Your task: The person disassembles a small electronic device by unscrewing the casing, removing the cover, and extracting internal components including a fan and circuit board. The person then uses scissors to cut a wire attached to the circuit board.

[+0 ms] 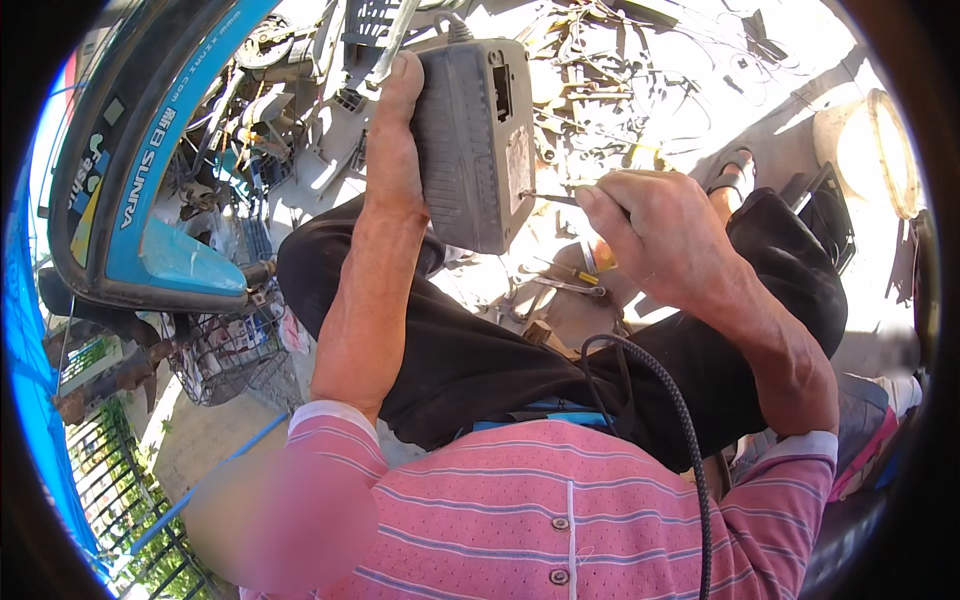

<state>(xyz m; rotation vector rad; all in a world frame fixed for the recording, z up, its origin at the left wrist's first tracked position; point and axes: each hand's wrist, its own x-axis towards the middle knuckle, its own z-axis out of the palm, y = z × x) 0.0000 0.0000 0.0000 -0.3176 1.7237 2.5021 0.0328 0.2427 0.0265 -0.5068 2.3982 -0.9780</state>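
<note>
- Step in hand, likely: unscrewing the grey box (470,140) at upper centre.
- Left hand (395,150) wraps the box; right hand (660,235) is clenched round a screwdriver (555,198).
- Next calls for keeping the tip seated while turning.

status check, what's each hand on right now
Left hand grips grey box upright. Right hand drives screwdriver into its side. Black cable hangs near right forearm.

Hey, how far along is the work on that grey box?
Done: nothing shows as finished; the grey box looks closed. In hand: the left hand holds the box up while the right hand presses a screwdriver tip against its side. Left: whether any screws are out cannot be told.
</note>
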